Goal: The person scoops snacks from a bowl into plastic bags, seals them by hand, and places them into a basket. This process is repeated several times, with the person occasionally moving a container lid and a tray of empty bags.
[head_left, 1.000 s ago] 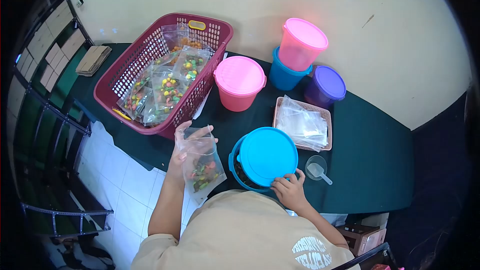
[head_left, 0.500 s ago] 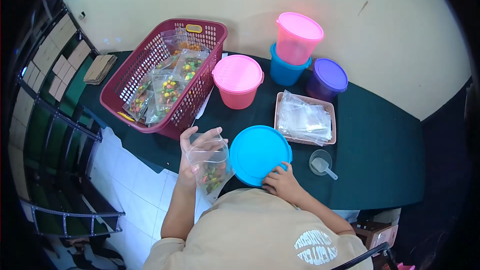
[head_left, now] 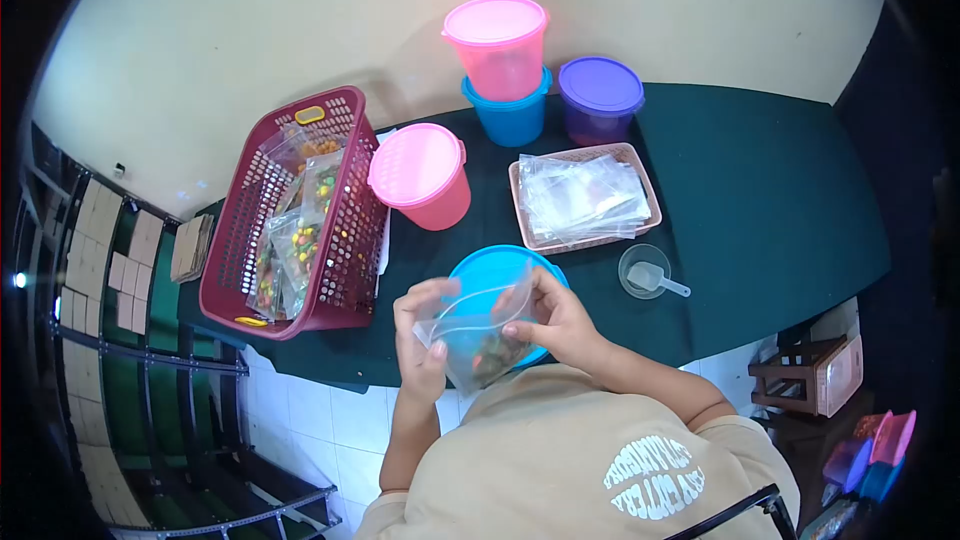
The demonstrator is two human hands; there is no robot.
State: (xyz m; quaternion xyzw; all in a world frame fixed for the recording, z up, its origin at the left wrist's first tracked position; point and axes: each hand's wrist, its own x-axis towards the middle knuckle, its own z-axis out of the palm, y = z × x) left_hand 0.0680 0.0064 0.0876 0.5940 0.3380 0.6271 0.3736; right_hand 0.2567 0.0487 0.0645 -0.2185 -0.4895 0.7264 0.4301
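A clear zip bag [head_left: 482,348] with small colourful pieces at its bottom is held between both my hands, in front of my body. My left hand [head_left: 424,338] pinches its left edge, thumb on the near side. At the bag's right upper edge, my right hand [head_left: 560,320] grips the plastic between thumb and fingers. Behind the bag is a round tub with a blue lid [head_left: 500,262], partly covered by the bag and my hands.
A maroon basket [head_left: 345,240] of filled bags stands left, beside a pink tub [head_left: 420,175]. Farther back are stacked pink and blue tubs [head_left: 505,50] and a purple tub [head_left: 600,95]. A tray [head_left: 652,210] holds flat bags; a cup with a scoop [head_left: 648,275] sits near it.
My right hand has left the blue lid and taken hold of the bag's right side. The bag is now in front of the lid. The view has shifted to the right.
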